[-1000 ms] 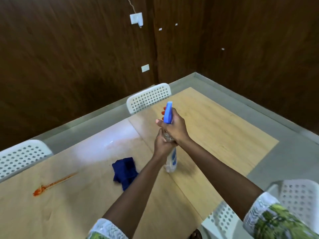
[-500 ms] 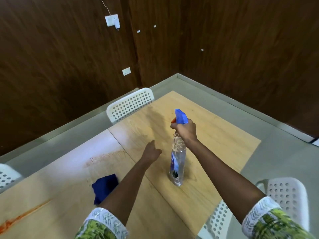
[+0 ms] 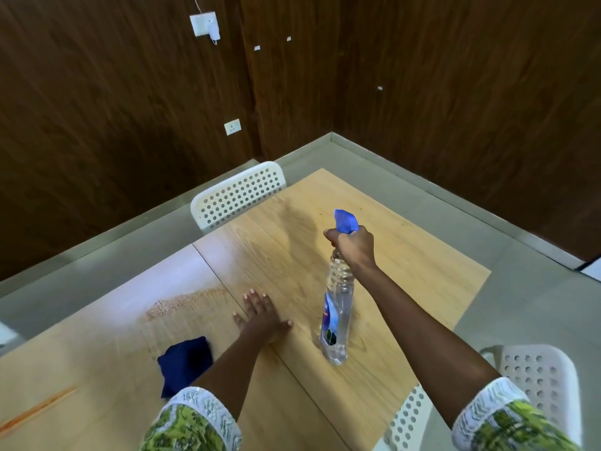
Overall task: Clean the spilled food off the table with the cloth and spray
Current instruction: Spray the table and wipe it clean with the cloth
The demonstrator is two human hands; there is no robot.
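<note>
Right hand [image 3: 353, 247] grips the spray bottle [image 3: 336, 315] at its neck, bottle upright on the table [image 3: 406, 271]. Left hand [image 3: 260, 317] lies flat, fingers [image 3: 257, 299] spread, empty. Blue cloth [image 3: 185, 362] just beside left forearm.

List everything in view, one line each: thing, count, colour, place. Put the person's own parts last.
spray bottle: 1, clear with blue trigger head, upright on the table, right of centre
cloth: 1, dark blue, crumpled on the table, left of the left forearm
orange streak: 1, orange-red, table's near left edge
reddish smear: 1, faint, on the table beyond the cloth
table: 1, light wood with a seam
chairs: 3 clearly seen, white, perforated, far side, near right and at the bottom edge
wall sockets: 2, white, on the dark wood wall; the upper one has a plug
left hand: open, flat on the table
right hand: gripping the bottle's neck
sleeves: 2, green and white patterned
</note>
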